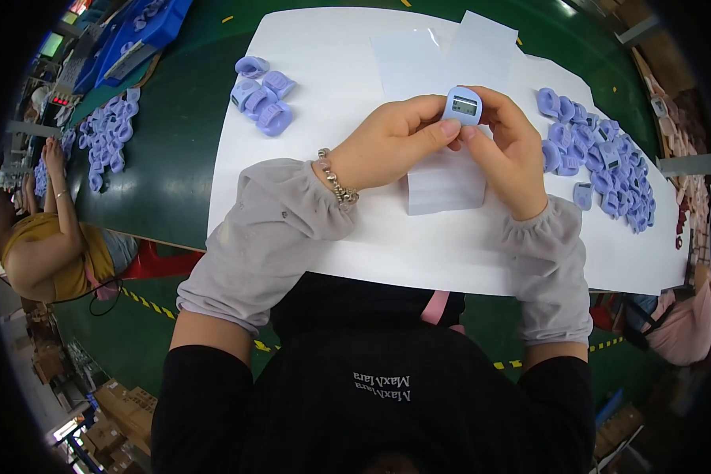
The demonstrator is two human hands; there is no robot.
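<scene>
Between my two hands is a small lavender-blue electronic device (462,109) with a rounded top and a little grey display facing up. My left hand (399,134) pinches its left lower edge with thumb and fingers. My right hand (509,142) grips the right side, thumb near the lower edge and fingers behind. The back of the device is hidden. Beneath my hands lies a pale sheet (446,193) on the white-covered table (324,237).
A small cluster of similar lavender devices (262,99) sits at the table's far left. A larger pile (608,170) spreads on the right. Two more sheets (482,55) lie at the back. Left, a dark green table (166,158) carries more devices; a co-worker (51,229) sits beyond.
</scene>
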